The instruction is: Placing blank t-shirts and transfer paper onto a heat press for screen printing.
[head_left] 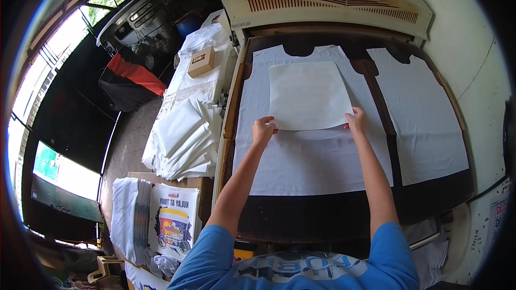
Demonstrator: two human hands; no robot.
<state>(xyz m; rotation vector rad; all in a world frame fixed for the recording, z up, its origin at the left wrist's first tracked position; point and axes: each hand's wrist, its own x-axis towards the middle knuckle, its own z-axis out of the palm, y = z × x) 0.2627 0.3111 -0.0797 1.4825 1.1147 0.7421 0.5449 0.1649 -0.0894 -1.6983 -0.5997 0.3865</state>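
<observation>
Dark and scorched along its edges, the press bed [322,209] fills the middle of the view under a cream-coloured heat-press lid [328,0], and on it lies a white shirt panel [312,156] spread flat. On top of that panel, toward its upper half, sits the cream paper sheet [306,96], with both hands at its near edge: the left hand [263,130] pinches the near left corner between thumb and fingers, and the right hand [356,121] rests with curled fingers on the near right corner, holding it down or gripping it. That sheet looks thin, light and limp enough to curl or slide, so it is probably best held by two corners and kept flat. Beside it to the right lies a second white panel [424,113]. Left of the press, a tabletop carries a loose stack of white cloth pieces [183,134] and a small cardboard box [201,62]; lower down lie printed shirts [174,220].
</observation>
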